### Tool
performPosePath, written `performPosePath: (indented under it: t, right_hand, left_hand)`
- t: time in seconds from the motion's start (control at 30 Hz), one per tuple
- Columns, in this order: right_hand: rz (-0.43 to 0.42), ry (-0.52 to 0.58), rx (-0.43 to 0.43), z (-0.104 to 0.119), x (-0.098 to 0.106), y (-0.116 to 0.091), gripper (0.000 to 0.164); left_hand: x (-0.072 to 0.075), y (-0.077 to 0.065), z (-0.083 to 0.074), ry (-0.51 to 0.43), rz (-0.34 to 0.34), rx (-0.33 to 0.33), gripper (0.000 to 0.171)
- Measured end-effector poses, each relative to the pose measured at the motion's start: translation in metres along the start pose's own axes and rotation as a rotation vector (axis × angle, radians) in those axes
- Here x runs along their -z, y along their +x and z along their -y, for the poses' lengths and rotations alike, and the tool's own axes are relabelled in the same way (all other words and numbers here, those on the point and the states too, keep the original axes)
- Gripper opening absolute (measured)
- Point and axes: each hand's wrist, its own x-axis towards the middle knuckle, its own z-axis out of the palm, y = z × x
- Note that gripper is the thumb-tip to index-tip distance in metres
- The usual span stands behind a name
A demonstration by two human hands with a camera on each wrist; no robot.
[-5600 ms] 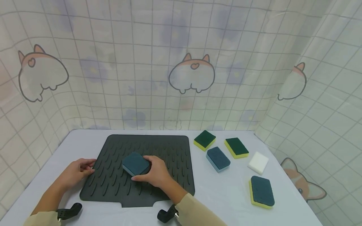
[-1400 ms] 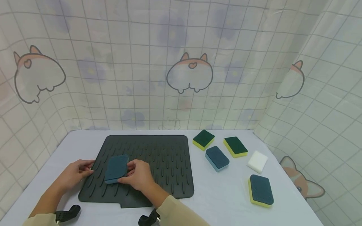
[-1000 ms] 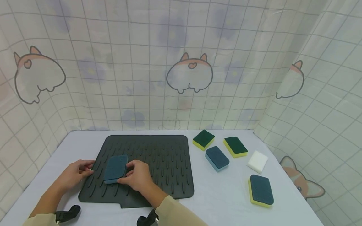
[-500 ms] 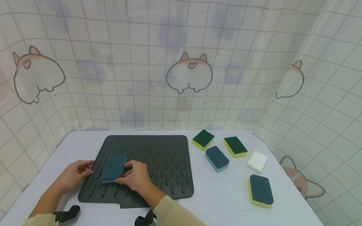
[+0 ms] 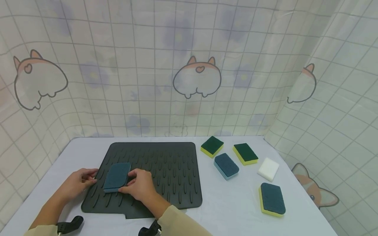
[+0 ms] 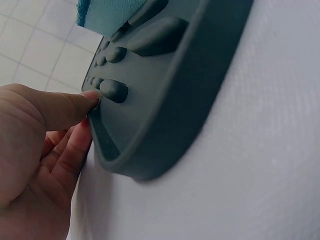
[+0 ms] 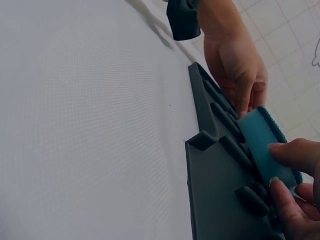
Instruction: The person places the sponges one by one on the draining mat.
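The sponge point(image 5: 117, 176) was pinched by the right hand point(image 5: 141, 186), the mat point(image 5: 168, 175) by the left hand point(image 5: 75, 183); wiping was presumed, steady bracing needed next.

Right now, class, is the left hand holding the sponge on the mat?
No: the right hand holds that sponge, while the left hand pinches the edge of the mat.

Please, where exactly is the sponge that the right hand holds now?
In the head view, the blue sponge is over the left part of the dark mat, between the left hand and the right hand.
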Motion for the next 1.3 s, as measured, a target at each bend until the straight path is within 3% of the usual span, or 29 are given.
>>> performPosePath:
  t: [0.87,1.3]
  right_hand:
    - [0.083,0.019,0.006,-0.002,0.022,-0.015,0.043]
    - [0.091,0.099,0.096,-0.009,0.039,-0.023,0.043]
  left_hand:
    - [0.002,0.000,0.005,-0.018,0.042,-0.041,0.049]
    - [0.000,0.003,0.006,0.007,0.019,-0.033,0.049]
